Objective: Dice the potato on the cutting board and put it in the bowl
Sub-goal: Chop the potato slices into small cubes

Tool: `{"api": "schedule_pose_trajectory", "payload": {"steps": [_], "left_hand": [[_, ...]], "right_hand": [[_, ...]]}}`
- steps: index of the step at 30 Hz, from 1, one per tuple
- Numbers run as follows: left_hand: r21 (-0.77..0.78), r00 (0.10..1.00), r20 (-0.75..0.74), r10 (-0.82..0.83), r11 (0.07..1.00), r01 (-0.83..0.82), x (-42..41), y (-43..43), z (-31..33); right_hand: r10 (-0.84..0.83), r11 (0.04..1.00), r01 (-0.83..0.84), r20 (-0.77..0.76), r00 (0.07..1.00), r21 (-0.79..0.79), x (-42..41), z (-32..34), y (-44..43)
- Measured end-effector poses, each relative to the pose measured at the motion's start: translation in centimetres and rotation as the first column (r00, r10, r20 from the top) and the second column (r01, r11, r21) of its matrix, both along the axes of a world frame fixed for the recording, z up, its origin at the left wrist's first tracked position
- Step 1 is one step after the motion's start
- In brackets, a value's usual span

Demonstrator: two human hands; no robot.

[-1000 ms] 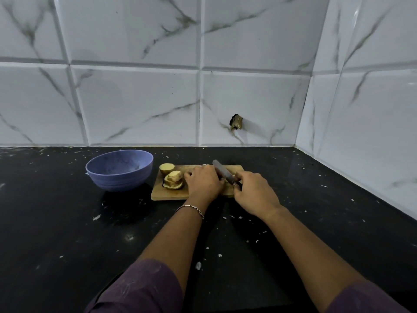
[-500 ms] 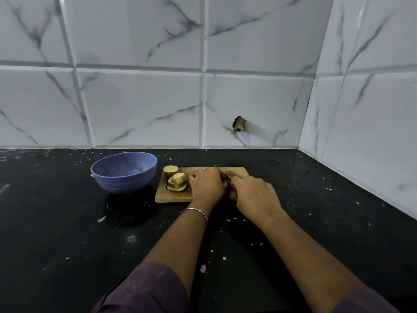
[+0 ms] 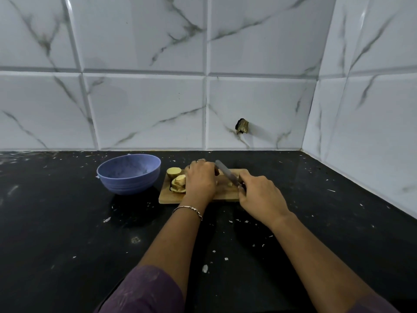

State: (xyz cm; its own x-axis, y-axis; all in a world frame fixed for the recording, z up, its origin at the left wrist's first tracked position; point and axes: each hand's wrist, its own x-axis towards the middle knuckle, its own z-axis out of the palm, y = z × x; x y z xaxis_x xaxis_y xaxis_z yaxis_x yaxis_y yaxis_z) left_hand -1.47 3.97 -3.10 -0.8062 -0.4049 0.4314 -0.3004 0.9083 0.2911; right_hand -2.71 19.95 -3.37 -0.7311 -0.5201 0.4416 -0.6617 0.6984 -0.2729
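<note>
Potato slices (image 3: pixel 178 182) stacked on cutting board (image 3: pixel 194 199), near bowl (image 3: pixel 128 175). Your right hand (image 3: pixel 259 197) grips knife (image 3: pixel 226 173); your left hand (image 3: pixel 199 179) curls beside it, can't tell on what.

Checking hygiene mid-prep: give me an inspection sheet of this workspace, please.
Surface: black countertop, white flecks scattered over it.
Job's things: wooden cutting board with potato slices and a potato end at its left; blue bowl left of it, no potato seen inside; knife over the board.
Clutter: nothing seen beyond the flecks.
Hands: left hand curled on the board, what it covers hidden; right hand grips the knife.
Cables: nothing seen.
Surroundings: marbled wall tiles, one with a broken hole.
</note>
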Motion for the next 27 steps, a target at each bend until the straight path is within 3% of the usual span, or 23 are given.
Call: {"api": "schedule_pose_trajectory", "payload": {"steps": [7, 13, 19, 27], "left_hand": [[-0.126, 0.988, 0.15, 0.027, 0.992, -0.008, 0.5, -0.5, -0.2], [-0.186, 0.986, 0.139, 0.094, 0.98, -0.068, 0.5, -0.3, -0.6], [-0.01, 0.988, 0.149, 0.046, 0.999, -0.045, -0.5, -0.4, -0.9], [0.004, 0.997, 0.068, 0.035, 0.999, -0.035, -1.1, -0.1, -1.8]], "right_hand": [[0.01, 0.995, -0.01, -0.002, 1.0, 0.098, -0.1, -0.2, 0.2], [-0.06, 0.995, 0.063, -0.04, 0.997, 0.081, -1.1, -0.6, 0.4], [-0.008, 1.0, 0.008, -0.02, 1.0, 0.029, -1.0, -0.7, 0.3], [0.033, 0.999, -0.033, -0.003, 0.999, 0.019, -0.6, -0.7, 0.1]]}}
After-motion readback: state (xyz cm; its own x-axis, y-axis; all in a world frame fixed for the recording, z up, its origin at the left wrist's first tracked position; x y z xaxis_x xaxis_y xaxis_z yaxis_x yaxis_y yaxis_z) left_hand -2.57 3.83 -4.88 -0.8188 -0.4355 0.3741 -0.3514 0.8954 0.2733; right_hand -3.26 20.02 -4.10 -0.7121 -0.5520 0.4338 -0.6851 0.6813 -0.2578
